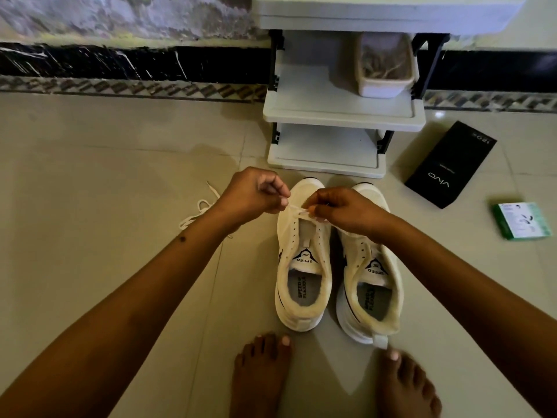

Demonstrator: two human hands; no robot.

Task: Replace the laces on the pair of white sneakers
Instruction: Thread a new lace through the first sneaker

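Two white sneakers stand side by side on the tiled floor, toes pointing away from me: the left sneaker (pixel 303 267) and the right sneaker (pixel 372 285). Both show empty eyelets along the tongue. A white lace (pixel 298 211) crosses the lowest eyelets of the left sneaker near its toe. My left hand (pixel 254 191) pinches one end of it. My right hand (pixel 340 209) pinches the other end, just above the shoe. Another loose white lace (pixel 200 211) lies on the floor to the left, partly hidden behind my left wrist.
A white shelf rack (pixel 337 116) stands just beyond the sneakers, with a plastic tub (pixel 384 67) on it. A black phone box (pixel 449 165) and a small green box (pixel 523 220) lie on the floor to the right. My bare feet (pixel 262 375) are close behind the shoes.
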